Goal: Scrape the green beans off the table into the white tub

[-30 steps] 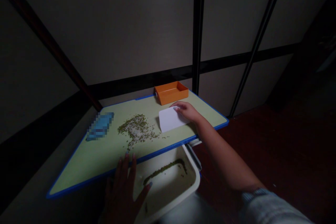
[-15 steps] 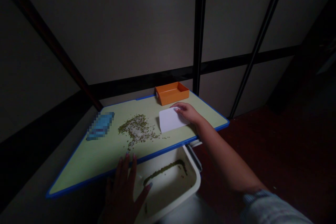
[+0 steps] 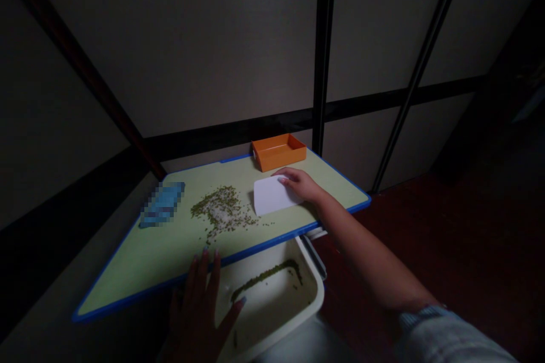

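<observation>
My right hand (image 3: pixel 298 184) pinches the top edge of a white card (image 3: pixel 272 197), which stands tilted on the pale green board (image 3: pixel 162 264). Just left of the card lies a loose spread of small green and white grains (image 3: pixel 223 210). My left hand (image 3: pixel 202 300) has its fingers stretched apart at the board's blue front edge, over the near-left side of a white tub (image 3: pixel 293 323). Inside the tub, a line of green grains (image 3: pixel 266 277) lies along the far side of the floor. The left palm is dark and partly in shadow.
An orange open box (image 3: pixel 281 153) stands at the back of the board. On the left side lies a blue packet (image 3: pixel 164 204), its face blurred out. Behind the board rises a panelled wall (image 3: pixel 230 39); dark red floor (image 3: pixel 417 227) shows at the right.
My right hand has moved the white card slightly left, closer to the grains. My left hand stays almost in the same place.
</observation>
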`<state>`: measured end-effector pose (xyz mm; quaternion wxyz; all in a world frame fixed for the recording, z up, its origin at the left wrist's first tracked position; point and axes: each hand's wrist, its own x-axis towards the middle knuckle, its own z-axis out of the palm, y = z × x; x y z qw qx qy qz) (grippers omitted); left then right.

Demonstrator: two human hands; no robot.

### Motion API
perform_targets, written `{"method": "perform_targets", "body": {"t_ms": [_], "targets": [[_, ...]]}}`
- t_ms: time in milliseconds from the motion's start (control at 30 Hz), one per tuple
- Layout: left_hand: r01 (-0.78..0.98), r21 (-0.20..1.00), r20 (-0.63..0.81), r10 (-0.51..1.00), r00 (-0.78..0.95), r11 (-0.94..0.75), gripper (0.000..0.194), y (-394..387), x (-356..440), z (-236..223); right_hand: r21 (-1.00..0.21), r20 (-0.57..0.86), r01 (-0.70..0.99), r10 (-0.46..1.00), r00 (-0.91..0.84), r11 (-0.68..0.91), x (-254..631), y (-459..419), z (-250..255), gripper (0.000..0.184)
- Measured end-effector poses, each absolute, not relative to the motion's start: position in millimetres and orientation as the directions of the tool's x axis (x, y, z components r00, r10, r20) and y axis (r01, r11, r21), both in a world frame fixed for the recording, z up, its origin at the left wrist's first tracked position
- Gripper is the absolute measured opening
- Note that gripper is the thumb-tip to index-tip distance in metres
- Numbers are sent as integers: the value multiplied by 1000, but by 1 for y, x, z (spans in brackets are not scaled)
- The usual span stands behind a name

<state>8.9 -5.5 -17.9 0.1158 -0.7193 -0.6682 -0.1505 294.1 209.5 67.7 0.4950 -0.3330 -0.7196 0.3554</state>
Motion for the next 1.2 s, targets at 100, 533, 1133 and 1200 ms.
{"method": "perform_targets", "body": {"t_ms": [100, 533, 1133, 1200], "targets": [[997, 27, 354, 933, 61, -75, 74, -6, 9, -16, -850, 466, 119, 837, -288, 514, 294, 210, 68, 21], [997, 23, 372, 927, 54, -67, 74, -5, 11, -18, -870, 417, 150, 863, -284, 470, 300, 209, 67, 20], [996, -7, 403, 912, 81, -85, 73, -7, 11, -18, -899, 348, 136, 867, -358, 417, 301, 207, 68, 17], [997, -9, 403, 912, 79, -83, 75, -6, 9, -21, -904, 330, 156, 883, -334, 397, 301, 208, 67, 15]]}}
